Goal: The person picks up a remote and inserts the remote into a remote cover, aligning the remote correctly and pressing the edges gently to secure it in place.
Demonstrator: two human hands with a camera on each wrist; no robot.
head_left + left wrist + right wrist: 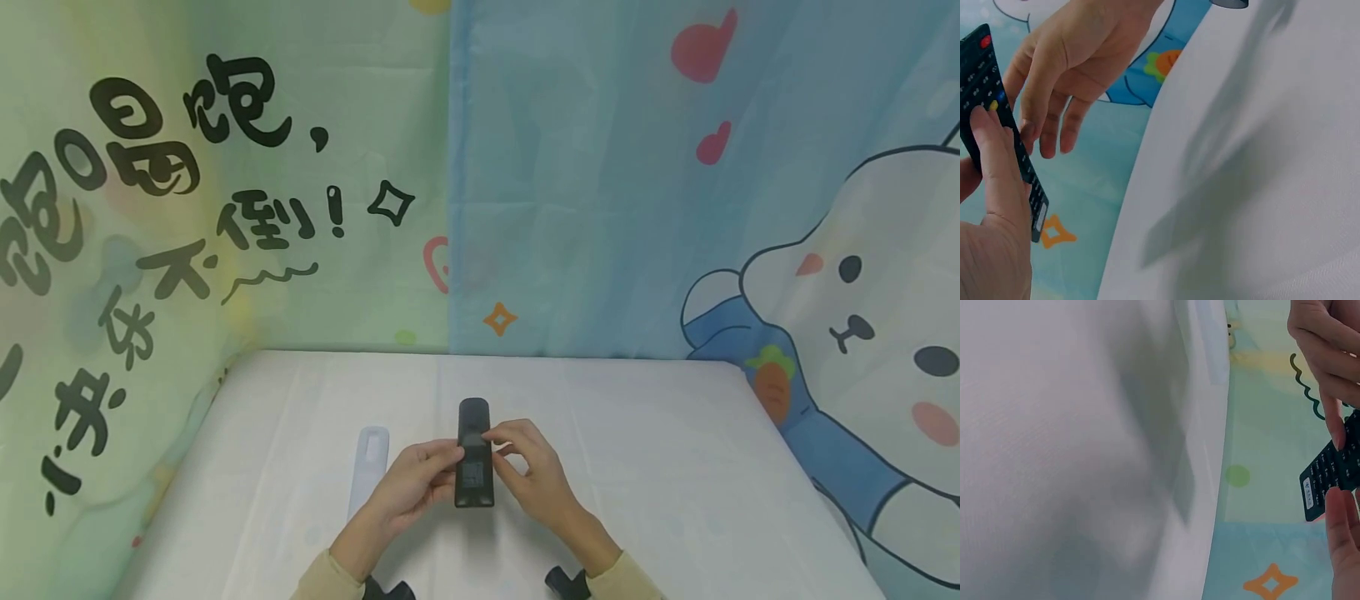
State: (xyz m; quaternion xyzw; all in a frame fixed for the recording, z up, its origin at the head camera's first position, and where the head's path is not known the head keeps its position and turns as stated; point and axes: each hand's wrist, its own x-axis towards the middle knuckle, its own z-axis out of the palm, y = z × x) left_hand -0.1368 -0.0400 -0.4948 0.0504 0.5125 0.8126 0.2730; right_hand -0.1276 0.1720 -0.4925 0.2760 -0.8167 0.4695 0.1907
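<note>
A black remote control (474, 492) stands upright between the hands in the head view, its back with a small label towards that camera. My left hand (416, 483) grips it by the left side, thumb on the back. In the left wrist view, the left fingers (991, 150) lie across the button face. My right hand (536, 475) is at the remote's right edge, index fingertip on the upper back and thumb beside the edge. The other right fingers (1067, 125) hang loosely in the left wrist view. In the right wrist view, the remote (1319, 481) is partly cut off.
A pale, translucent strip with a rounded end (371, 450) lies on the white table (637, 467), left of the remote and partly behind the left hand. Black wrist-worn devices (567, 583) show at the cuffs. A printed curtain (570, 208) hangs behind the table.
</note>
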